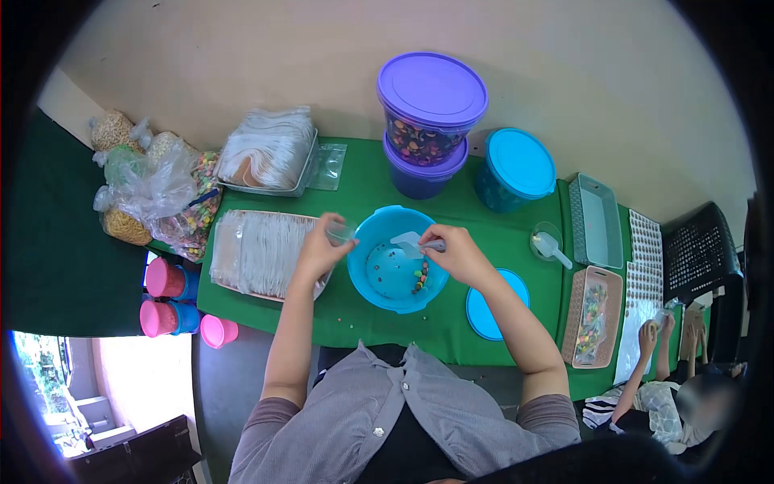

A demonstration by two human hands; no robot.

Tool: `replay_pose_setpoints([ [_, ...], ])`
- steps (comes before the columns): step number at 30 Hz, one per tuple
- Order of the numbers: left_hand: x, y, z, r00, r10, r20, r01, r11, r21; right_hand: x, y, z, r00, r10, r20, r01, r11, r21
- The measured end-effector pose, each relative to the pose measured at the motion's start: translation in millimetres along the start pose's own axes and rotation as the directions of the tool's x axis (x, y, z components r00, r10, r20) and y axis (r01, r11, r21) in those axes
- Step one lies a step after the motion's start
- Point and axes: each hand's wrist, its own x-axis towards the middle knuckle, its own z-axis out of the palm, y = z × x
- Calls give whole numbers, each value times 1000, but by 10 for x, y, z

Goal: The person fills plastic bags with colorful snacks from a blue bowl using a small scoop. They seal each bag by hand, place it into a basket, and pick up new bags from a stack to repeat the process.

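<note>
A blue tub (pixel 360 278) stands in front of me, with several colourful candies (pixel 420 278) and a few small bits on its bottom. My left hand (pixel 321 248) is closed around a small clear plastic cup (pixel 342 233) at the tub's left rim. Over the tub's right side, my right hand (pixel 456 254) grips the handle of a translucent white scoop (pixel 407 243). The scoop's blade hangs over the inside of the tub. Left of the tub, a basket (pixel 274 294) packed with clear plastic bags (pixel 262 250) sits behind my left wrist.
Lidded purple buckets (pixel 433 85) and a blue bucket (pixel 516 165) stand along the wall. A blue lid (pixel 498 302) lies near my right forearm. A second scoop (pixel 552 248) rests in a clear bowl. At far right, another person's hand (pixel 647 336) works beside a pink basket (pixel 576 323).
</note>
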Motion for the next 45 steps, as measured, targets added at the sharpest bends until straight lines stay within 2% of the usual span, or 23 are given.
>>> replay_pose_setpoints([
  [1,-24,-125,48,997,-39,67,26,983,181,11,18,13,1000,-7,26,9,999,-51],
  [2,-89,-49,122,999,-31,27,24,977,210,20,46,26,999,-12,49,17,995,-101],
  [6,-173,118,241,998,-52,24,49,993,111,41,257,198,999,3,54,6,988,-151],
  [8,-254,270,289,999,2,38,-7,992,123,17,393,298,990,-57,131,119,834,-539],
  [9,-298,353,302,999,3,37,-8,992,124,17,538,375,990,-58,130,120,834,-539],
  [11,-371,501,330,992,57,113,-69,992,106,10,845,527,855,-479,198,430,442,-787],
  [12,-394,541,350,991,64,121,-80,988,134,-43,922,588,854,-480,199,431,440,-788],
  [14,-407,544,374,991,82,103,-98,983,156,-150,942,665,962,-227,150,244,475,-846],
  [15,-423,536,380,992,96,88,-110,978,177,-196,899,642,961,-227,156,248,474,-845],
  [17,-448,529,383,995,70,75,-82,983,164,-310,798,566,919,248,305,95,613,-785],
  [18,-455,528,394,997,50,66,-60,987,152,-341,844,567,919,252,304,92,613,-785],
  [20,-484,517,453,996,51,69,-61,986,157,-387,921,562,962,-67,264,243,649,-721],
  [21,-506,517,483,996,51,66,-62,984,167,-374,930,535,963,-65,262,240,650,-721],
  [23,-550,546,536,994,75,80,-88,980,176,-269,940,458,938,-251,240,322,369,-872],
  [26,-570,578,576,987,128,97,-145,972,185,-199,1096,402,940,-220,260,315,274,-909],
  [30,-619,650,603,986,126,106,-143,975,167,-286,1285,467,959,-57,277,281,323,-904],
  [35,-722,658,667,989,63,133,-67,997,25,-510,1397,569,938,217,271,38,711,-702],
  [38,-740,627,668,986,62,156,-56,998,-40,-580,1387,738,883,324,339,-77,814,-576],
  [39,-740,620,656,985,54,166,-48,998,-44,-593,1448,818,884,323,337,-78,814,-575],
  [41,-747,628,622,985,21,172,-12,999,-50,-590,1542,978,938,149,312,-45,947,-318],
  [42,-747,630,604,984,-14,175,24,998,-57,-560,1435,1009,940,149,308,-47,948,-315],
  [44,-758,597,581,976,-31,216,45,997,-61,-482,1243,1065,919,312,239,-304,950,-71],
  [45,-769,566,573,966,-51,252,70,995,-66,-438,1247,1106,920,312,237,-305,950,-68],
])
